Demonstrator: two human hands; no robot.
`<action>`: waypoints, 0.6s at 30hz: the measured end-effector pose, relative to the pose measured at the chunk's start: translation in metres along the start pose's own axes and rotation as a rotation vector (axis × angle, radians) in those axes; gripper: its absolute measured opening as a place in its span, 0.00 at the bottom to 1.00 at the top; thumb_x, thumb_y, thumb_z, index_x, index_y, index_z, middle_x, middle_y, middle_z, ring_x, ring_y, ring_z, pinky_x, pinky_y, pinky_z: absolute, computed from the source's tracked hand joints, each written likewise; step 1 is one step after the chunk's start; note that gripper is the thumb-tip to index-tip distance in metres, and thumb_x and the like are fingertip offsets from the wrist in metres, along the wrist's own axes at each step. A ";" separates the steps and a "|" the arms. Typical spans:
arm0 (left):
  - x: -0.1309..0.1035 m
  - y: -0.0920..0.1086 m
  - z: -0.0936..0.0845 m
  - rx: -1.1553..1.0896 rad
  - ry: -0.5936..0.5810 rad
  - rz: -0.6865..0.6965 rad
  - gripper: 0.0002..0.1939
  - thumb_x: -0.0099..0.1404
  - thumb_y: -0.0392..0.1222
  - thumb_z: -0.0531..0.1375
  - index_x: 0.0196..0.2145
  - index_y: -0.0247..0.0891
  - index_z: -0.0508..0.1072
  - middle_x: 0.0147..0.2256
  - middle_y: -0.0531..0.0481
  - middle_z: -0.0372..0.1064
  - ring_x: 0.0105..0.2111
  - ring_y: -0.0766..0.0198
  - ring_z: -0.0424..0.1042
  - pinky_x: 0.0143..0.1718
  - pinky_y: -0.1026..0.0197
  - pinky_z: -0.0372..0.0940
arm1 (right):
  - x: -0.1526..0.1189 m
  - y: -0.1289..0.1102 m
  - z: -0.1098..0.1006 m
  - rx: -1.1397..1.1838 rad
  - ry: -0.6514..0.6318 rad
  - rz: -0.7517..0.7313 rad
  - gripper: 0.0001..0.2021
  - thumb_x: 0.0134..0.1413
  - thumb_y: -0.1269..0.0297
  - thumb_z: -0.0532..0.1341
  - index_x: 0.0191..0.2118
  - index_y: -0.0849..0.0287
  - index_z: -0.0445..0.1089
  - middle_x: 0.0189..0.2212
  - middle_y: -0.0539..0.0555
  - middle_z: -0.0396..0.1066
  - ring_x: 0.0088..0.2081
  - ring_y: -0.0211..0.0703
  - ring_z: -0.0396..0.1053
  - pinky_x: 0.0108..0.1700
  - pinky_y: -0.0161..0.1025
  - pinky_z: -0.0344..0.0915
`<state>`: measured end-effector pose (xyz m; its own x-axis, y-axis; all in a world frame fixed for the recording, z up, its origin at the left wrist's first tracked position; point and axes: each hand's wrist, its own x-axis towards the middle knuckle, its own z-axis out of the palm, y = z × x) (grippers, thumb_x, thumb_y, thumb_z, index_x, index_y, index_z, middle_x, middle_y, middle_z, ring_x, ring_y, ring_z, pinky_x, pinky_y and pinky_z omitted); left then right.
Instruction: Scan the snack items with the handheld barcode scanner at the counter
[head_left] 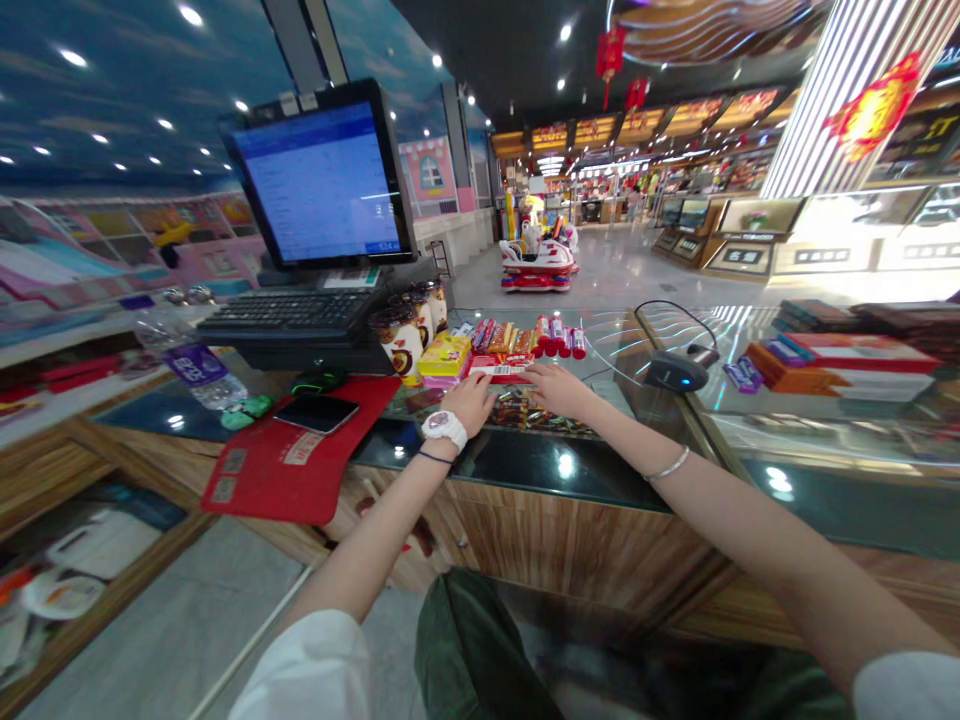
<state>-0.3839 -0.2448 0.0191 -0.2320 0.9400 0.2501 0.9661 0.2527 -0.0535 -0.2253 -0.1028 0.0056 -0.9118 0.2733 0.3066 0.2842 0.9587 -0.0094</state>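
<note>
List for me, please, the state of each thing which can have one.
Monitor: on.
Phone: screen dark.
Bottle: cap on.
Black device: blue light lit.
Ceiling lights: lit.
Left hand: fingers at red packet, grip unclear.
Right hand: fingers at packet's other end, grip unclear.

LIGHT: bright indoor, small round ceiling spots, lit monitor [319,180] | GLARE: white reflections on the counter's [525,465] dark near edge and right side; striped pillar [847,100] glowing, display cases [862,235] near it washed out | BLUR: smeared left and right margins, soft distant hall | DISTORTION: wide-angle, stretched toward frame corners
</note>
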 end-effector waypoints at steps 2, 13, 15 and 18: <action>0.000 0.000 0.000 0.006 -0.009 -0.006 0.21 0.74 0.43 0.50 0.61 0.38 0.64 0.62 0.41 0.62 0.60 0.52 0.66 0.56 0.51 0.65 | 0.000 -0.001 -0.001 -0.005 -0.014 0.008 0.22 0.65 0.69 0.54 0.63 0.65 0.64 0.62 0.65 0.64 0.60 0.55 0.66 0.61 0.49 0.61; 0.001 -0.003 0.005 0.028 0.048 -0.014 0.21 0.73 0.43 0.52 0.61 0.36 0.65 0.63 0.40 0.62 0.60 0.53 0.66 0.60 0.51 0.63 | -0.001 -0.005 -0.004 -0.016 -0.023 0.058 0.24 0.65 0.68 0.54 0.65 0.62 0.61 0.64 0.63 0.63 0.62 0.55 0.64 0.63 0.51 0.59; 0.001 -0.003 0.005 0.029 0.066 -0.014 0.23 0.72 0.43 0.52 0.62 0.35 0.65 0.65 0.38 0.59 0.63 0.52 0.62 0.63 0.51 0.60 | -0.004 -0.005 -0.005 -0.010 0.004 0.071 0.25 0.64 0.66 0.55 0.66 0.62 0.59 0.66 0.63 0.59 0.64 0.56 0.62 0.64 0.53 0.58; 0.000 0.003 0.003 0.032 0.062 -0.002 0.25 0.73 0.45 0.52 0.64 0.35 0.62 0.68 0.39 0.54 0.67 0.51 0.56 0.67 0.49 0.54 | -0.013 -0.002 -0.010 -0.002 0.069 0.078 0.29 0.64 0.64 0.57 0.68 0.62 0.56 0.69 0.62 0.53 0.66 0.57 0.57 0.65 0.55 0.56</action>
<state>-0.3813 -0.2435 0.0158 -0.2258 0.9235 0.3100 0.9611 0.2631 -0.0838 -0.2115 -0.1090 0.0115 -0.8642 0.3413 0.3697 0.3546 0.9344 -0.0338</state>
